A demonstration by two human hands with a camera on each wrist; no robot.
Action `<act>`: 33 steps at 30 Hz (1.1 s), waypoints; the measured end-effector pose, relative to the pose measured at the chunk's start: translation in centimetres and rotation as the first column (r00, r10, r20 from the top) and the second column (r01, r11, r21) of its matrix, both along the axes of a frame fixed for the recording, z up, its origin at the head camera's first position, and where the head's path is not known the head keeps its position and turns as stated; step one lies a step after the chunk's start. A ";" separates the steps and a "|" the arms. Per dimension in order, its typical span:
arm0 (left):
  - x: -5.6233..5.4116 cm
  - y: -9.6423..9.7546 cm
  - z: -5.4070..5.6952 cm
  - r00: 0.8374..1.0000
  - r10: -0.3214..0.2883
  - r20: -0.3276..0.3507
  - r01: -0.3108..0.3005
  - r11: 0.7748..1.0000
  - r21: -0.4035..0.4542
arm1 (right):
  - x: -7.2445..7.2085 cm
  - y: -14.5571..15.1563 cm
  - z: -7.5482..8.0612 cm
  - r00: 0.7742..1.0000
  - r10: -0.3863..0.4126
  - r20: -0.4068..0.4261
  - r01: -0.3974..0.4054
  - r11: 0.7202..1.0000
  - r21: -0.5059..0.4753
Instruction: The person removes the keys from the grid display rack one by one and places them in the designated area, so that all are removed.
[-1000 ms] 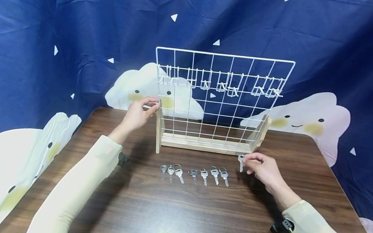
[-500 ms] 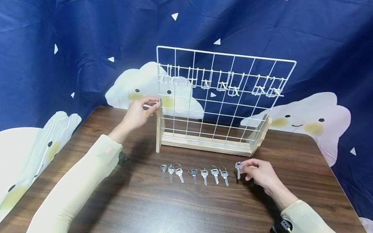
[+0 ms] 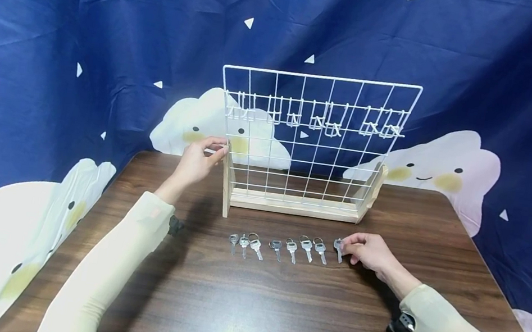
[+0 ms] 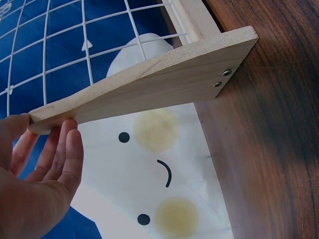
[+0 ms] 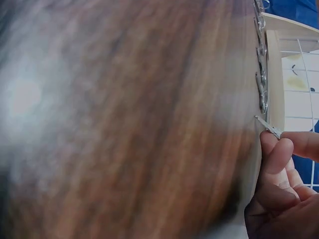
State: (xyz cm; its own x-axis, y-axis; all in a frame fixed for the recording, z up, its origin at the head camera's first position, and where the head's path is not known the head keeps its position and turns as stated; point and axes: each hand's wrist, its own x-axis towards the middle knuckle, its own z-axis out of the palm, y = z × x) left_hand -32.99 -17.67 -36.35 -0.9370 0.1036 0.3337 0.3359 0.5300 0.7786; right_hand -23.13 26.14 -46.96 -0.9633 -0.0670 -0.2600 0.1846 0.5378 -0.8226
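My right hand (image 3: 370,252) pinches a silver key (image 3: 338,248) between thumb and fingers, close over the table at the right end of a row of keys. The same key (image 5: 269,128) shows edge-on in the right wrist view, its tip pointing at the tabletop. My left hand (image 3: 198,161) grips the top of the wooden side post (image 3: 227,180) of a white wire grid rack (image 3: 314,162). In the left wrist view, thumb and fingers lie on both sides of that wooden post (image 4: 149,87). Several white hooks (image 3: 317,122) hang along the grid's upper part.
Several silver keys, some with rings, lie in a row on the brown wooden table (image 3: 236,303), among them a ringed key (image 3: 305,248) and a left-hand key (image 3: 233,244). A blue curtain (image 3: 137,29) with clouds hangs behind the table.
My right hand has come down toward the front with the key, from near the rack's right foot to the right end of the key row. The left hand stays on the post.
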 end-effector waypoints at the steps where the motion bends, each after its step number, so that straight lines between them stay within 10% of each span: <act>1: 0.0 0.0 0.0 1.000 -0.001 0.002 0.001 1.000 0.002 | 0.0 0.0 -0.1 1.000 -0.006 0.002 0.006 1.000 0.005; 33: 0.0 0.1 0.0 1.000 0.014 -0.011 -0.014 1.000 -0.025 | 0.5 0.7 -0.3 0.997 0.019 -0.071 -0.010 0.992 0.124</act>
State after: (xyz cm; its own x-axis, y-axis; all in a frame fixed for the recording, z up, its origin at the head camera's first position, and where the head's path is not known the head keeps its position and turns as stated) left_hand -32.95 -17.57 -36.35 -0.9346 0.0987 0.3418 0.3370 0.5538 0.7614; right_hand -22.65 26.88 -47.29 -0.9789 -0.0528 -0.1974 0.1189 0.6386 -0.7603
